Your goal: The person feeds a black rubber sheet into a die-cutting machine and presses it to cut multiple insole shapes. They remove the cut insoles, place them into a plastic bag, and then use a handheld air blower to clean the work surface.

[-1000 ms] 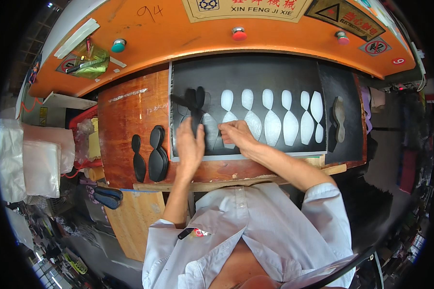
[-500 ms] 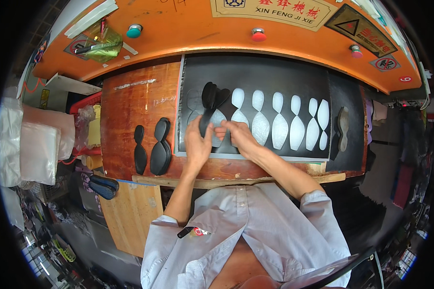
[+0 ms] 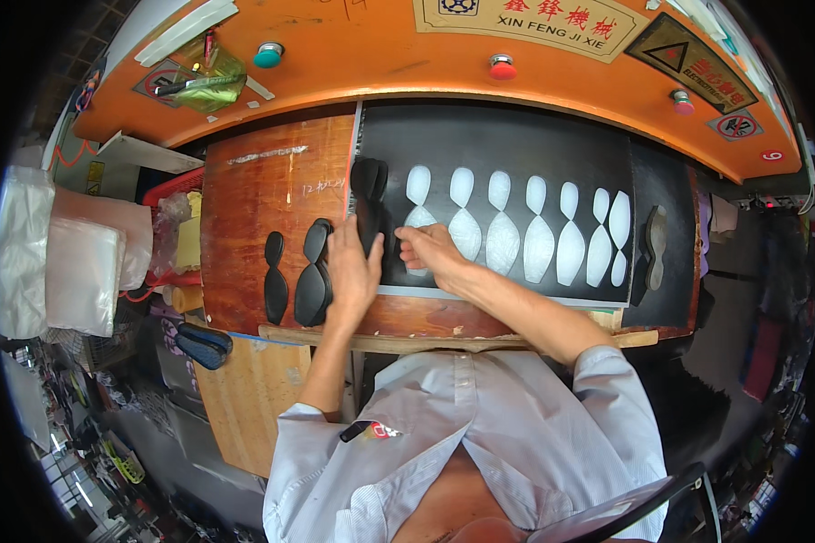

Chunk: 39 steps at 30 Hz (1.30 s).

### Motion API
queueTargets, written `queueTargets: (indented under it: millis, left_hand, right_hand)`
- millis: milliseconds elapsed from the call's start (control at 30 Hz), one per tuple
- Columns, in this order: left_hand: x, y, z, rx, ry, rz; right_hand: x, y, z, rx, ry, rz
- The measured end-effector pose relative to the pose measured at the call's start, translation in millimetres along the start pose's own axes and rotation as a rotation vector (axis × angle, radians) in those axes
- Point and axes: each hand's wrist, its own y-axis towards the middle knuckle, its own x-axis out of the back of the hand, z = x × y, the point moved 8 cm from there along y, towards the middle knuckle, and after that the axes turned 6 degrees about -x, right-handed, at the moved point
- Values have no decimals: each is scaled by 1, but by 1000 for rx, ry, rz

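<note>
My left hand (image 3: 354, 271) is closed around the lower part of some black shoe-sole-shaped pieces (image 3: 369, 185), at the left edge of a black sheet (image 3: 516, 136). How many pieces are in it I cannot tell. My right hand (image 3: 433, 249) is just to the right, its fingers curled into a pinch; whatever they hold, if anything, is hidden. It hovers over the nearest of several white sole-shaped cutouts (image 3: 503, 244) lined up on the sheet. Left of my left hand lie a stack of black soles (image 3: 312, 294) and a single slimmer black sole (image 3: 275, 285) on the wood.
An orange machine front (image 3: 380, 68) with a green button (image 3: 268, 55) and a red button (image 3: 503, 67) spans the far side. A grey sole-shaped piece (image 3: 656, 244) lies at the right. A red basket (image 3: 167, 188) and plastic bags (image 3: 86, 262) are at the left.
Both hands have shifted left, and the black soles have come down from a raised, fanned position to the sheet's left edge. The view has turned slightly.
</note>
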Motion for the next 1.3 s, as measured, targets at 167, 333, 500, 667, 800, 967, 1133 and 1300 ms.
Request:
queueTargets:
  millis: [167,333,500,667,800,967,1133,1300]
  left_hand:
    - [-10,-10,0,25,-33,46]
    - [-7,-10,2,50,-122,21]
    - [7,-3,22,97,-244,-134]
    - [29,-11,67,521,-1106,-131]
    - [66,-29,71,538,-1139,-37]
    - [57,-67,32,468,-1074,-58]
    - [-1,-111,-16,525,-1046,6]
    - [-21,-130,-24,658,-1228,80]
  right_hand:
    - [-12,0,16,65,-99,78]
    - [-23,7,5,-76,307,306]
    - [-17,3,-3,83,146,190]
    - [11,-46,15,540,-238,-216]
    - [-13,-54,12,411,-162,65]
    - [-58,-53,15,200,65,376]
    - [-51,-36,16,116,-29,114]
    - [-55,-48,11,299,9,128]
